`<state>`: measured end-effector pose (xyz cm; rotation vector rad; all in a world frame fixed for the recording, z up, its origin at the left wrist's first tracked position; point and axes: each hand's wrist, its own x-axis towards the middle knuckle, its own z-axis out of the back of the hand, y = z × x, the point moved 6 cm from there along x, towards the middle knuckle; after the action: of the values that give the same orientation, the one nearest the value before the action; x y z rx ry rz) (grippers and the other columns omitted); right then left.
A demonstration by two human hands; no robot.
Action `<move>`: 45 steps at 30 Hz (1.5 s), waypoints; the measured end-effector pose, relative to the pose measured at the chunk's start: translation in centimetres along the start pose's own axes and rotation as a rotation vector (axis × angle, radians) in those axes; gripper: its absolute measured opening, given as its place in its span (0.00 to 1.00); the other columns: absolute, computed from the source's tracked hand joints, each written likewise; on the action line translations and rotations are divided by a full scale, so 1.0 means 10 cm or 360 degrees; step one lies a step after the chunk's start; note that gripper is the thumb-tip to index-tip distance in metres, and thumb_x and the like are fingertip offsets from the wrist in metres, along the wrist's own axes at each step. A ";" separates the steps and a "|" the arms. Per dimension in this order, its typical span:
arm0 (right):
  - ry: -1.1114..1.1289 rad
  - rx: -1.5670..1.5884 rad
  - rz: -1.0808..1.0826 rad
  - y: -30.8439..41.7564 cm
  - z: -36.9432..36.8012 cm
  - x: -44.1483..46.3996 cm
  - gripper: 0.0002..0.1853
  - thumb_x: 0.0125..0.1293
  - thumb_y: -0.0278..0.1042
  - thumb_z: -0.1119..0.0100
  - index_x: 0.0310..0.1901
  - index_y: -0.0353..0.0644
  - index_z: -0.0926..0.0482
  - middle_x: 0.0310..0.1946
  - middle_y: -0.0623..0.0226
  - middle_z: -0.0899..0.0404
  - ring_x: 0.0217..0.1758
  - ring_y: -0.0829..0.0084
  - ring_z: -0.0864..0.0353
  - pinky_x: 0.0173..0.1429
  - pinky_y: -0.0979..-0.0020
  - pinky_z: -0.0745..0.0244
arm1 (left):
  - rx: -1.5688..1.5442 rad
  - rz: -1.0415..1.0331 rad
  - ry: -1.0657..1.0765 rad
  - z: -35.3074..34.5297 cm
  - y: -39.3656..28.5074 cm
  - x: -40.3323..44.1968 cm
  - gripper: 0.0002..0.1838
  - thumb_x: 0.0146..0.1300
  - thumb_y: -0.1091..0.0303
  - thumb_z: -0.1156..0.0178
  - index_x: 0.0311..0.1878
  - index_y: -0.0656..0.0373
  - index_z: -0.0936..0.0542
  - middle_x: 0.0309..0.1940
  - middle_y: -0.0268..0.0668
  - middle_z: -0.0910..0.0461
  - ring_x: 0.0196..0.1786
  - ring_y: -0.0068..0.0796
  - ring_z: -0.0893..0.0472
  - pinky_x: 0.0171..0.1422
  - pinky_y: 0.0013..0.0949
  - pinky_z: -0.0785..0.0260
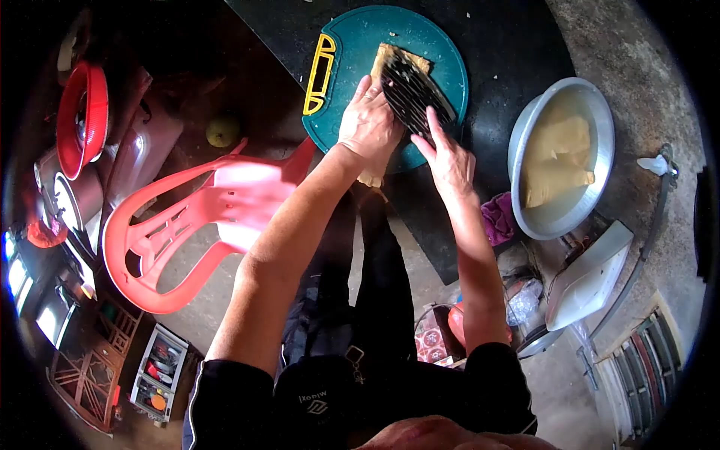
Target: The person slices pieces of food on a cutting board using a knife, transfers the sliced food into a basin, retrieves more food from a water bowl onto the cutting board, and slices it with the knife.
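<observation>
A round teal board (360,30) with a yellow handle lies on the black table. On it is a pale yellowish folded piece (384,56), partly covered by a dark ridged object (412,94). My left hand (371,124) lies on the piece, fingers stretched toward the top of the board, beside the dark object's left edge. My right hand (448,157) is at the lower right end of the dark object, thumb and forefinger apart; its other fingers are hidden. Whether it grips the object is unclear.
A metal basin (517,142) with yellowish sheets in liquid stands right of the board on the black table (495,45). Near it lies a purple cloth (497,217). A pink plastic chair (251,195) stands to the left. A hose (645,247) runs along the right.
</observation>
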<state>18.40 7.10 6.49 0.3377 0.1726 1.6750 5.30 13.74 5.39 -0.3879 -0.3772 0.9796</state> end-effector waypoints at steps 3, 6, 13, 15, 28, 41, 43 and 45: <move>0.0032 0.0052 -0.0005 0.01 -0.21 0.36 0.35 0.64 0.52 0.36 0.70 0.52 0.36 0.19 0.61 0.19 0.17 0.63 0.18 0.18 0.65 0.26 | -0.0070 0.0001 -0.0159 -0.05 0.04 0.00 0.22 0.59 0.65 0.43 0.59 0.49 0.22 0.63 0.36 0.25 0.73 0.37 0.37 0.79 0.45 0.52; 0.0199 0.0153 -0.0145 0.04 -0.22 0.48 0.31 0.66 0.48 0.38 0.69 0.55 0.34 0.26 0.51 0.17 0.27 0.51 0.16 0.28 0.57 0.22 | -0.0128 0.0037 -0.0204 -0.06 0.06 0.01 0.23 0.56 0.67 0.41 0.57 0.51 0.20 0.61 0.38 0.24 0.72 0.37 0.34 0.78 0.46 0.50; 0.0220 0.0082 -0.0279 -0.21 -0.05 -0.05 0.31 0.66 0.51 0.38 0.69 0.62 0.34 0.24 0.50 0.18 0.25 0.51 0.17 0.27 0.56 0.22 | -0.0225 0.0026 -0.0147 -0.03 0.06 0.00 0.24 0.55 0.67 0.39 0.58 0.52 0.22 0.62 0.37 0.25 0.72 0.41 0.35 0.78 0.48 0.51; 0.0323 0.0193 -0.0325 -0.15 -0.07 0.17 0.31 0.66 0.53 0.40 0.69 0.61 0.35 0.21 0.49 0.20 0.25 0.48 0.17 0.28 0.53 0.23 | -0.0194 0.0008 -0.0167 -0.07 0.08 0.00 0.23 0.55 0.67 0.39 0.57 0.53 0.21 0.61 0.38 0.24 0.71 0.41 0.34 0.78 0.48 0.50; 0.0280 -0.0030 -0.0160 -0.08 0.06 -0.11 0.32 0.69 0.59 0.46 0.69 0.52 0.34 0.12 0.59 0.23 0.13 0.60 0.21 0.16 0.62 0.28 | -0.0104 0.0013 -0.0063 -0.08 0.06 -0.03 0.23 0.58 0.65 0.42 0.59 0.50 0.22 0.63 0.35 0.25 0.73 0.37 0.36 0.79 0.49 0.52; 0.0338 0.0285 -0.0289 0.10 -0.35 0.60 0.30 0.70 0.55 0.46 0.70 0.58 0.36 0.21 0.50 0.19 0.24 0.49 0.17 0.28 0.55 0.22 | 0.0198 -0.0033 -0.0128 -0.16 0.05 -0.02 0.11 0.54 0.59 0.41 0.32 0.57 0.20 0.42 0.41 0.19 0.52 0.41 0.21 0.70 0.48 0.39; 0.0295 0.0131 -0.0221 0.02 -0.37 0.42 0.33 0.69 0.56 0.45 0.72 0.57 0.39 0.15 0.57 0.22 0.16 0.61 0.21 0.20 0.62 0.27 | 0.0121 -0.0005 -0.0119 -0.14 0.05 -0.02 0.14 0.56 0.61 0.42 0.43 0.55 0.20 0.49 0.40 0.20 0.59 0.40 0.25 0.74 0.47 0.45; 0.0248 0.0051 -0.0190 -0.06 -0.22 0.19 0.34 0.68 0.57 0.44 0.72 0.55 0.38 0.12 0.59 0.23 0.13 0.63 0.20 0.16 0.65 0.29 | 0.0043 0.0006 -0.0123 -0.11 0.05 -0.02 0.22 0.58 0.62 0.43 0.57 0.52 0.21 0.58 0.38 0.22 0.69 0.38 0.30 0.79 0.44 0.53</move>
<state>18.07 9.20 4.41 0.2163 0.3298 1.5816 5.36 13.70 4.14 -0.3272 -0.4333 1.0041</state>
